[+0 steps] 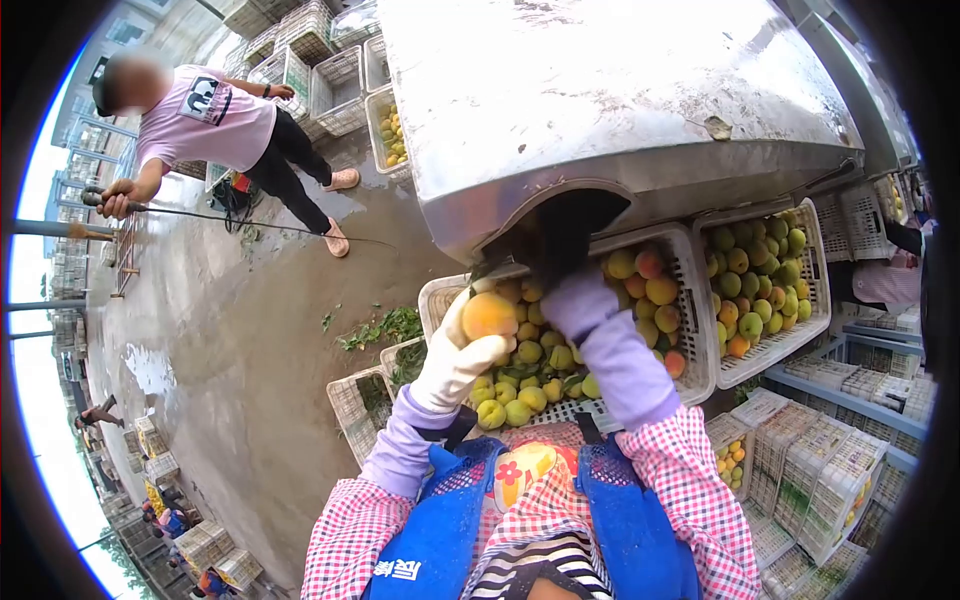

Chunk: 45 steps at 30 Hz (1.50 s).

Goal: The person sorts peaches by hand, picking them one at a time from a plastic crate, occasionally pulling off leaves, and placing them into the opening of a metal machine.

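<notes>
My left hand (462,350), in a white glove, is closed round a yellow-orange peach (489,316) above the near side of a white plastic crate (702,300). Greenish-yellow and reddish peaches (533,398) lie in that crate, in front of me. My right hand (563,245) reaches forward over the crate into the dark opening under a metal machine (620,110). Shadow hides its fingers, so what it touches cannot be made out. Lilac cuffs cover both wrists.
To the right stands another crate (768,350) of peaches, with stacked crates (800,470) beyond. A person (215,125) in a pink shirt holds a thin rod at the left. Cut leaves (385,328) lie on the wet concrete floor (240,400).
</notes>
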### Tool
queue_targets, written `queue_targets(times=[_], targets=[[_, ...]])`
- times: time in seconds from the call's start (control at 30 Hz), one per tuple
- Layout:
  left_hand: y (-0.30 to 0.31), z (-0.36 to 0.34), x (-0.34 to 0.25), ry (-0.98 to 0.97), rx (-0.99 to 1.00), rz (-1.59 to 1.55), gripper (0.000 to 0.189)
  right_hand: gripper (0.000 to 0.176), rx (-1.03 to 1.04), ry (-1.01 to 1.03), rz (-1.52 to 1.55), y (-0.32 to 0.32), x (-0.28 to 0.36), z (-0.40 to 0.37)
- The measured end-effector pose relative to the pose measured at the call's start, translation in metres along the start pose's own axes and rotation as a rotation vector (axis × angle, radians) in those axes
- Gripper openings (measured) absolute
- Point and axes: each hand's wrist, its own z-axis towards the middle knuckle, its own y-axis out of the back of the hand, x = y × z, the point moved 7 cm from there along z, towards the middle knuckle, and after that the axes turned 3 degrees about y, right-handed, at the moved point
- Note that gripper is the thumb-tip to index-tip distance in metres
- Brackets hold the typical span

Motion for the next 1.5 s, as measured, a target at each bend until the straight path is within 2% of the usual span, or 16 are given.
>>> queue_targets(times=[0.03, 0.23, 0.33, 0.5, 0.6, 0.7, 0.8, 0.93, 1.03, 1.13, 1.17, 1.2, 1.33, 1.4, 1.43, 1.5], targets=[[-0.004, 0.002, -0.002, -0.047, -0.027, 0.043, 0.084, 0.051, 0.220, -0.028, -0.044, -0.018, -0.005, -0.005], [-0.025, 0.005, -0.025, -0.413, -0.232, 0.422, 0.083, 0.072, -0.070, -0.037, 0.948, 0.040, -0.006, -0.014], [-0.049, -0.005, -0.043, -0.757, -0.325, 1.234, 0.081, 0.083, -0.033, 0.044, 0.725, 0.044, 0.025, -0.058], [-0.068, -0.007, -0.044, -0.826, -0.299, 1.378, 0.100, 0.085, -0.102, -0.185, 0.994, 0.037, 0.018, -0.068], [-0.068, -0.005, -0.045, -0.854, -0.218, 1.370, 0.097, 0.086, -0.041, -0.282, 1.161, 0.028, 0.014, -0.068], [-0.065, 0.000, -0.047, -0.732, -0.189, 1.403, 0.094, 0.086, -0.113, -0.180, 0.938, 0.039, 0.013, -0.064], [-0.067, -0.005, -0.052, -0.981, -0.342, 1.398, 0.073, 0.083, -0.207, -0.208, 0.924, 0.047, 0.019, -0.066], [-0.061, -0.001, -0.041, -0.872, -0.541, 1.422, 0.070, 0.081, -0.401, -0.338, 1.044, 0.030, 0.029, -0.066], [-0.064, -0.001, -0.050, -0.646, -0.542, 1.378, 0.067, 0.077, -0.462, -0.116, 0.562, 0.054, 0.027, -0.043], [-0.045, -0.005, -0.036, -0.747, -0.560, 1.325, 0.062, 0.072, -0.568, 0.048, 0.061, 0.028, 0.011, -0.019], [-0.023, 0.001, -0.020, -0.559, -0.516, 1.229, 0.059, 0.066, -0.469, -0.019, 0.163, 0.021, -0.001, 0.001], [-0.009, 0.001, -0.004, -0.539, -0.512, 1.338, 0.055, 0.060, -0.368, -0.089, 0.263, 0.016, -0.012, 0.020], [0.016, 0.025, 0.058, -0.157, -0.166, 1.649, 0.056, 0.050, -0.106, -0.087, 0.366, 0.012, -0.022, 0.029], [0.025, 0.048, 0.097, -0.022, 0.038, 1.757, 0.057, 0.041, -0.215, -0.091, 0.634, 0.049, -0.030, 0.004], [0.034, 0.065, 0.122, 0.089, 0.113, 1.763, 0.060, 0.032, -0.310, -0.011, 0.546, 0.039, -0.041, -0.020], [0.045, 0.086, 0.180, 0.319, 0.271, 1.765, 0.066, 0.027, -0.071, -0.076, 0.390, -0.030, -0.084, -0.079]])
